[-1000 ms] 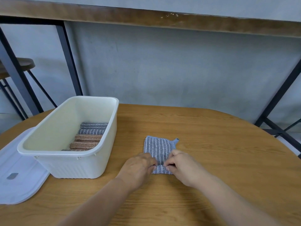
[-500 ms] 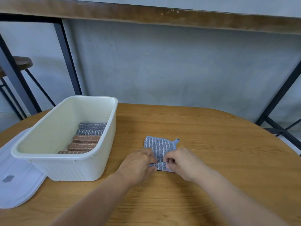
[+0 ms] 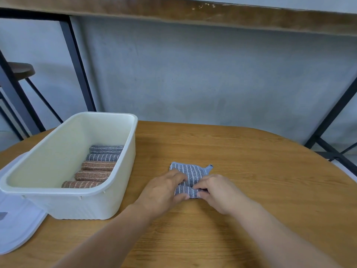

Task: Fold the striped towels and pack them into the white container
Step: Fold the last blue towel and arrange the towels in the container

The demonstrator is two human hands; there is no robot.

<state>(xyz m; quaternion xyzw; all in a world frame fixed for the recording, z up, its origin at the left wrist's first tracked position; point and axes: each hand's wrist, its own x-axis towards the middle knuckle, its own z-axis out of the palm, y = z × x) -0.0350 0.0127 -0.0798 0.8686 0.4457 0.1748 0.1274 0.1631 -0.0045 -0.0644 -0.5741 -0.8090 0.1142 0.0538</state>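
Observation:
A small blue-grey striped towel point(image 3: 191, 173) lies on the wooden table point(image 3: 251, 171), a hanging loop at its far right corner. Its near edge is rolled up into a short tube. My left hand point(image 3: 164, 192) and my right hand point(image 3: 218, 192) both grip that rolled edge, fingers pinched on the cloth. The white container point(image 3: 123, 171) stands to the left. Inside it lie several rolled towels in a row: two blue-grey ones point(image 3: 105, 153) at the far end and three brown ones point(image 3: 92, 176) nearer to me.
The container's white lid point(image 3: 17, 229) lies flat on the table at the far left, partly under the container. A dark stool point(image 3: 19, 70) and black metal frame legs point(image 3: 77, 60) stand behind the table. A grey wall is at the back.
Both hands have rolled the towel's near edge away from me, so the roll is thicker and the flat part shorter. The view has shifted slightly.

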